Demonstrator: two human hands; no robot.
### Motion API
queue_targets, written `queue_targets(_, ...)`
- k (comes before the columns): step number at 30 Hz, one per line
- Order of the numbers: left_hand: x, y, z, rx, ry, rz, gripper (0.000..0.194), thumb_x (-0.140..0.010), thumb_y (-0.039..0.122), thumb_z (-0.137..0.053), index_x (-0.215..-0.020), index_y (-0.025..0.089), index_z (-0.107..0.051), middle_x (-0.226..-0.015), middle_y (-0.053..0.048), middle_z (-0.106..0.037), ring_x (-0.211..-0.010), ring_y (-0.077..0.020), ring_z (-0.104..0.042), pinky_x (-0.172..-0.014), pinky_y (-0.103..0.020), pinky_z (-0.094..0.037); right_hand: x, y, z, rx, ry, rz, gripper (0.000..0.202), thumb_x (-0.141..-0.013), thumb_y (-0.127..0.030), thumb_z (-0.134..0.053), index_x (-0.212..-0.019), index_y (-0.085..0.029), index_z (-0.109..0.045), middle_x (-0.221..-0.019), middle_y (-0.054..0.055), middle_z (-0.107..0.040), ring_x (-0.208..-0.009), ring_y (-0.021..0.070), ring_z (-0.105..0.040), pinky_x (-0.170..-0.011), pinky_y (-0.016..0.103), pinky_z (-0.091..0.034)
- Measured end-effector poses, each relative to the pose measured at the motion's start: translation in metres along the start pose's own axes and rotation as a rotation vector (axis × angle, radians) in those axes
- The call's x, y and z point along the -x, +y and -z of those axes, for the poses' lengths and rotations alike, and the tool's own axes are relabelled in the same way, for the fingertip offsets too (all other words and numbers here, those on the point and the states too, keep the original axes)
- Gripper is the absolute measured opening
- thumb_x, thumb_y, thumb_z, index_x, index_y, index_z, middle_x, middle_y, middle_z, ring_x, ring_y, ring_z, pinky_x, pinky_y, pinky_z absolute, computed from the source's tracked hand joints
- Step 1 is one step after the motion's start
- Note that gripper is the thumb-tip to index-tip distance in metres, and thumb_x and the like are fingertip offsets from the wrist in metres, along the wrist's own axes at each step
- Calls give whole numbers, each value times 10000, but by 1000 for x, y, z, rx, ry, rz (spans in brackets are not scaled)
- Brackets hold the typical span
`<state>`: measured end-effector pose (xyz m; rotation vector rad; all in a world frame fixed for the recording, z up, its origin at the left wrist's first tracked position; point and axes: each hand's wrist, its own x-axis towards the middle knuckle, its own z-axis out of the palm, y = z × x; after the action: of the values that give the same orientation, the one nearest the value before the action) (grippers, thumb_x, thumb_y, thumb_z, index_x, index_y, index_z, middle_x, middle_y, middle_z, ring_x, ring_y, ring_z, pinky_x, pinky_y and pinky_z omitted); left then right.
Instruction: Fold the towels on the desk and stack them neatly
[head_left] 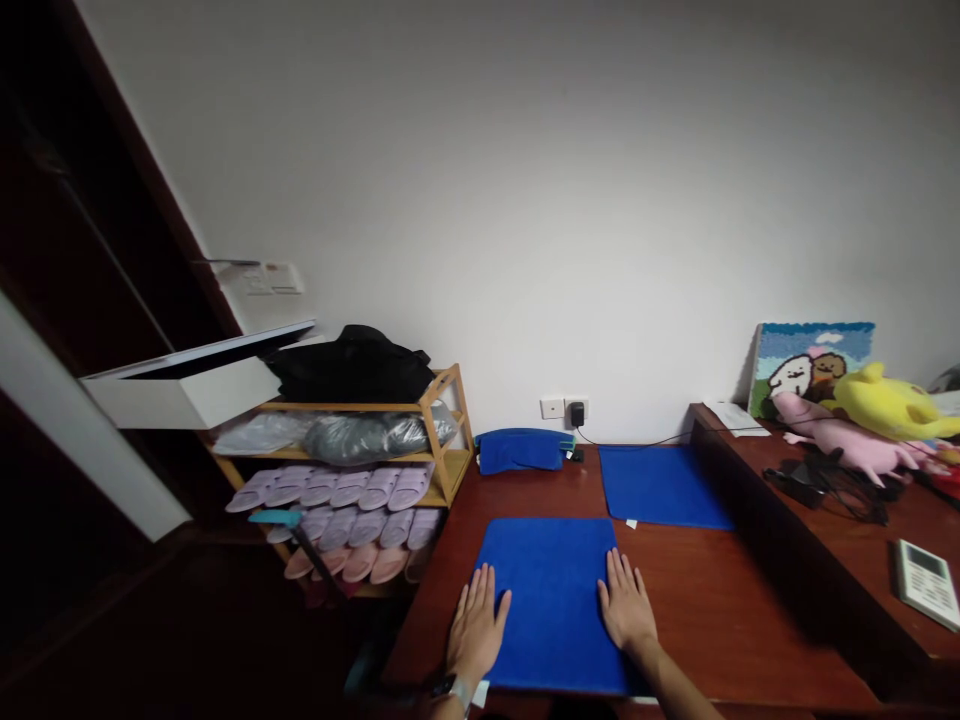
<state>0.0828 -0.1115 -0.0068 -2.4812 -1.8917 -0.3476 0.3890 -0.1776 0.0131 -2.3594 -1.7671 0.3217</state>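
A blue cloth (551, 600) lies spread flat on the brown wooden table near its front edge. My left hand (478, 622) rests flat on the cloth's left edge, fingers stretched out and pointing away from me; a watch is on that wrist. Along the right edge, my right hand (628, 603) lies palm down with its fingers out straight. Behind and to the right is another blue cloth (664, 485), also flat. More blue cloth (521, 451) sits folded against the wall.
Left of the table stands a wooden rack (448, 470) with several slippers (360, 490), a black bag (352, 368) and a white box (172, 395). On the raised surface at right are plush toys (889, 400), a cable bundle (825, 485) and a white remote-like device (928, 582).
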Motion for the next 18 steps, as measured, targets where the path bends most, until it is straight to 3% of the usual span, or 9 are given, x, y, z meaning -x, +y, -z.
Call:
queue_targets(5, 5, 4, 7, -9, 10, 23, 768, -1031, 623, -168, -1594, 123, -318, -1667, -105, -288, -1549, -253, -265, -1268, -469, -263, 6, -3, 7, -10, -35, -8, 716, -1014, -477, -132, -1622, -100, -167, -1706, 46, -142, -1581, 220, -102, -1286, 424, -90)
queue_targets(10, 3, 7, 5, -16, 22, 21, 802, -1026, 629, -164, -1582, 74, -326, -1664, -117, -291, -1548, -254, -272, -1270, -457, -262, 35, -3, -6, -36, 7, -13, 718, -1010, -493, -120, -1626, -131, -190, -1701, 32, -142, -1579, 219, -111, -1285, 447, -117)
queue_targets(15, 1, 1, 3, -34, 45, 5, 734, -1025, 586, -224, -1570, 119, -380, -1645, -109, -342, -1533, -271, -311, -1261, -492, -279, 56, -4, -13, -34, 5, 9, 720, -1011, -493, -135, -1619, -112, -199, -1694, 24, -155, -1578, 222, -116, -1293, 446, -100)
queue_targets(18, -2, 18, 11, -32, 80, 2, 705, -1034, 545, -235, -1570, 110, -376, -1640, -126, -356, -1538, -274, -296, -1270, -495, -262, 57, -6, -8, -52, 6, 11, 710, -1009, -480, -158, -1616, -115, -220, -1690, 30, -171, -1577, 228, -125, -1294, 454, -112)
